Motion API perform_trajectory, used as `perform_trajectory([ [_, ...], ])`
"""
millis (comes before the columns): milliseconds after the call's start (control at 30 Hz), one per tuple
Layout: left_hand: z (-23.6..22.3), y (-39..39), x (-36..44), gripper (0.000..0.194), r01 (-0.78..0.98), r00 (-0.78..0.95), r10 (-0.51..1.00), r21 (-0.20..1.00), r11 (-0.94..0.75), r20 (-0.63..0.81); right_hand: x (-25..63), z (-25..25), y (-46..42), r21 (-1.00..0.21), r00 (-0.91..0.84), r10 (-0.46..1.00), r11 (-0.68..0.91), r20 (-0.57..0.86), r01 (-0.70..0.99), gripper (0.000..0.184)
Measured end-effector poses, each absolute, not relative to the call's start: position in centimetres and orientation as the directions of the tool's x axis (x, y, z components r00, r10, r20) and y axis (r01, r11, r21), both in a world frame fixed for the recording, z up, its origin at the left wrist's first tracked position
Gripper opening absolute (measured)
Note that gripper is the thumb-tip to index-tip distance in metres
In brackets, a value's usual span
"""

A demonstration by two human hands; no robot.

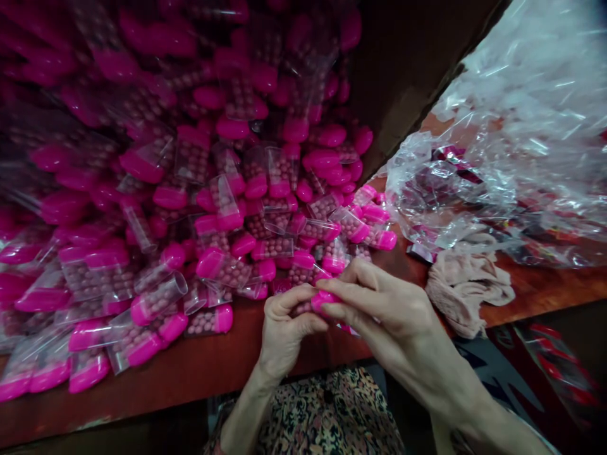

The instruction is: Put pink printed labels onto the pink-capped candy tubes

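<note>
The left hand (283,335) pinches with bent index finger and thumb, its forearm (245,411) rising from below it. Just beside it, the right hand (391,313) reaches in, back upward, index finger above thumb, both closed in a pinch; its forearm (467,398) slants away below, rightward.

Patterned garment (336,417) — tan curls on black (rather busy)

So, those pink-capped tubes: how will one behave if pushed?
The tubes are probably fairly stiff: their clear walls keep straight edges even heaped together. They may slide easily, given the glossy plastic. Rolling seems unlikely, since they look flattened rather than round.
</note>
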State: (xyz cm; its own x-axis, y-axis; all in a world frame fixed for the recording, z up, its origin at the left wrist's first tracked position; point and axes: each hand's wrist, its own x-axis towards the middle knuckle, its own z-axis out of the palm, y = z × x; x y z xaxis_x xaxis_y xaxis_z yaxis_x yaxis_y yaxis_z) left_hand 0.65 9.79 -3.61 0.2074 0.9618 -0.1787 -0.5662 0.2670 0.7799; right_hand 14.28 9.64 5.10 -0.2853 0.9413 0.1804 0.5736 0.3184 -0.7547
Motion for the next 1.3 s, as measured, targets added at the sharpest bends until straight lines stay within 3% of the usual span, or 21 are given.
perform_trajectory([
  [100, -3.3, 9.9, 0.6, 0.026, -0.577, 0.249, 0.945, 0.752, 0.319, -0.211, 13.8, 5.4, 9.2, -0.609, -0.384, 0.891, 0.448, 0.243, 0.654, 0.020],
  [167, -3.0, 10.0, 0.6, 0.026, -0.589, 0.252, 0.938, 0.731, 0.345, -0.240, 13.6, 5.5, 9.2, -0.592, -0.403, 0.879, 0.472, 0.256, 0.654, 0.019],
  [433, -3.4, 9.6, 0.1, 0.029, -0.566, 0.273, 0.919, 0.725, 0.392, -0.285, 14.4, 5.3, 10.1, -0.671, -0.287, 0.931, 0.363, 0.226, 0.646, 0.013],
  [600, -2.7, 9.1, 0.2, 0.030, -0.508, 0.335, 0.887, 0.732, 0.454, -0.319, 15.4, 4.9, 10.0, -0.775, -0.282, 0.941, 0.317, 0.186, 0.547, 0.007],
  [733, -1.4, 8.6, 0.1, 0.024, -0.373, 0.207, 0.935, 0.860, 0.348, -0.289, 15.5, 4.7, 9.7, -0.791, -0.271, 0.939, 0.327, 0.212, 0.517, 0.010],
  [900, -0.4, 8.0, -0.1, 0.022, -0.079, 0.019, 0.991, 0.987, 0.136, -0.135, 15.3, 4.4, 9.0, -0.779, -0.261, 0.928, 0.367, 0.267, 0.508, 0.015],
  [1133, -1.1, 7.7, 0.3, 0.029, -0.196, 0.114, 0.971, 0.954, 0.228, -0.208, 15.4, 4.1, 8.8, -0.889, -0.204, 0.968, 0.221, 0.149, 0.401, 0.012],
  [1300, -1.6, 7.6, 0.1, 0.025, -0.271, 0.192, 0.971, 0.944, 0.189, -0.139, 15.5, 4.0, 9.0, -0.936, -0.214, 0.973, 0.150, 0.083, 0.320, 0.012],
])
